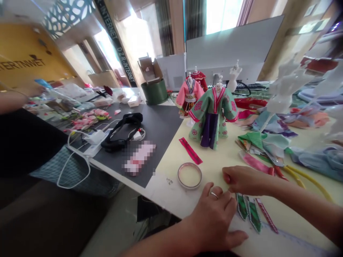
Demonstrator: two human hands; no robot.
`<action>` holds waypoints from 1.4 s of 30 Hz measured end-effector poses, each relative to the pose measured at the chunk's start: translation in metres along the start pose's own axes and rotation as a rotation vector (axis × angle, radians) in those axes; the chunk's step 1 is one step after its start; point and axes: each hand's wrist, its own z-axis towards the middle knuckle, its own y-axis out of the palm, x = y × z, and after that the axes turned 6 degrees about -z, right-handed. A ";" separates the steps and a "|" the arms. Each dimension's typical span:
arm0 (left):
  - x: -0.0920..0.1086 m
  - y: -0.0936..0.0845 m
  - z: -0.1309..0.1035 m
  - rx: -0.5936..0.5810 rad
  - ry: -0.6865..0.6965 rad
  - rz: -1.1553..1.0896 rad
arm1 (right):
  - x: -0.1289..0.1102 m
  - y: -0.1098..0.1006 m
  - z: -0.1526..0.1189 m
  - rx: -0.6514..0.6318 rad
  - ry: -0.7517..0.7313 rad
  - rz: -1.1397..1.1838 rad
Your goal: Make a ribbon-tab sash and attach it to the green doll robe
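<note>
My right hand (239,180) is curled closed low over the cream table mat, its thumb side to the left. Whatever its fingers hold is hidden. Close against it is my left hand (215,217), wearing a ring, with the fingers bent down and the thumb stretched out apart. Just right of my hands lie two green pointed fabric pieces (253,213) with beaded edges and a narrow red trim strip (267,215). A round shallow dish (189,175) sits left of my hands. Behind it is a pink-red ribbon strip (190,150).
A miniature green robe (209,119) and a pink one (189,93) stand on small mannequins. Fabric scraps (264,144) and yellow-handled scissors (308,180) lie at right. A black headset (122,132) and power strip (93,144) are left. Another person's arm (14,100) reaches in.
</note>
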 end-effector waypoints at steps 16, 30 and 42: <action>-0.001 0.001 0.000 -0.008 -0.023 -0.066 | 0.008 0.001 -0.001 0.005 0.000 0.093; 0.000 -0.004 0.001 0.094 0.044 -0.067 | 0.015 0.013 -0.024 0.391 0.025 0.359; -0.005 -0.006 0.006 0.099 0.024 -0.045 | -0.014 0.035 -0.123 0.987 0.163 0.659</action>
